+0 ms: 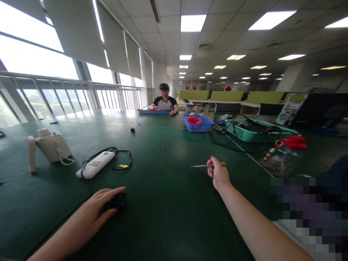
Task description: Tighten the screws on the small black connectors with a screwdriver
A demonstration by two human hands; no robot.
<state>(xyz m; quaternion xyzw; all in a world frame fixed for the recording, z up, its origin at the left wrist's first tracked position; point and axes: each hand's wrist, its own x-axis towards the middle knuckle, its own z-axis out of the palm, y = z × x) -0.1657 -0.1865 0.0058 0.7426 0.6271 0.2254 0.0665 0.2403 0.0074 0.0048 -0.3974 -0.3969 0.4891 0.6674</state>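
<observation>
Black, one block [120, 201] sits in the left hand's [104, 204] grasp, thumb and fingers round it; right of the block, the right hand [218, 172], fingers curled, grips one screwdriver [201, 166], tip leftward; one jar [285, 157] is farther right

A slim screwdriver [199, 166] sits in the right hand [219, 174], its thin, silvery shaft nearly level, with the tip pointing to nine o'clock and the butt of its translucent handle showing past the fingers toward three o'clock; the middle of the handle is hidden by the grip. At eight o'clock from it, on the green tabletop [163, 224], is a small, boxy black block [121, 202], held between the index finger and thumb of the left hand [95, 207]. Its face toward three o'clock is exposed, but the finer details are too dark to make out
</observation>
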